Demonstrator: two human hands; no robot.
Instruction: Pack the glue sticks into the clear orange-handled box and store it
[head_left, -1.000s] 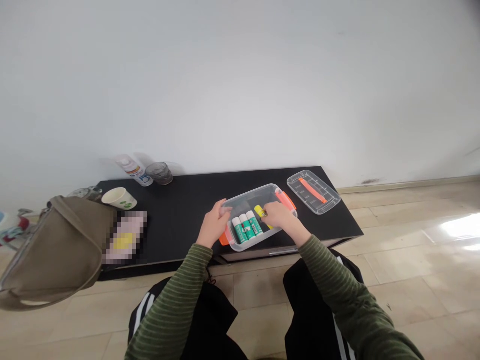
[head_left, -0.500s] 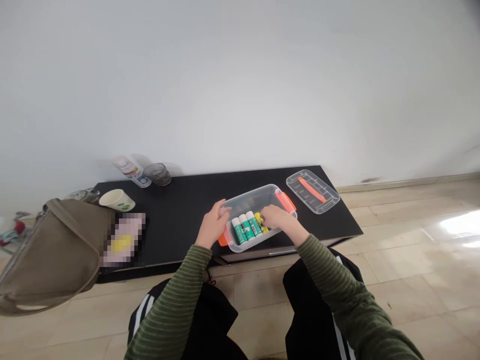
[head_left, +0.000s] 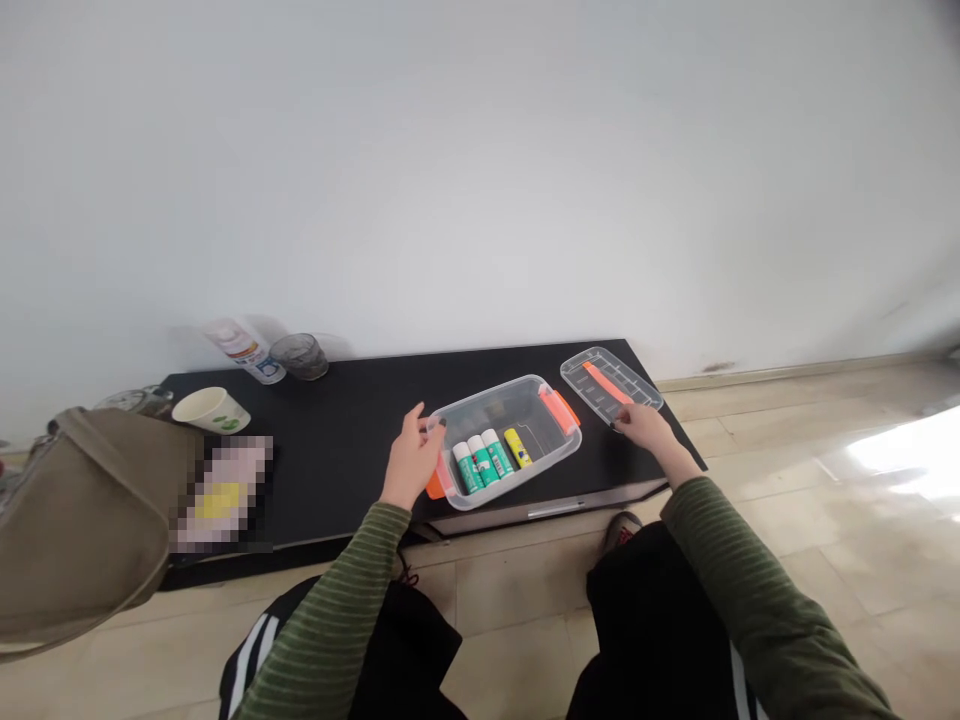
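Note:
A clear plastic box (head_left: 495,402) with orange latches stands uncovered on the black table. Inside, toward its left, three green glue sticks with white caps (head_left: 481,462) lie side by side. A smaller yellow stick (head_left: 517,448), seemingly a glue stick, lies to their right. My left hand (head_left: 411,462) is at the box's left end, fingers apart, with the thumb by the rim. To the right of the box is its clear lid (head_left: 577,374) with an orange handle. My right hand (head_left: 646,430) is closed on the lid's near end, covering part of the handle; its fingertips are partly hidden.
On the left of the black table (head_left: 360,400) are a paper cup (head_left: 211,411), a dark glass (head_left: 300,357) and a white spray can (head_left: 247,350). A brown bag (head_left: 90,530) overhangs the left end, beside a blurred pink packet (head_left: 232,480). A white wall stands behind.
My right hand has left the yellow stick in the box and moved right onto the lid. My left hand stays by the box's left end. The view has shifted slightly.

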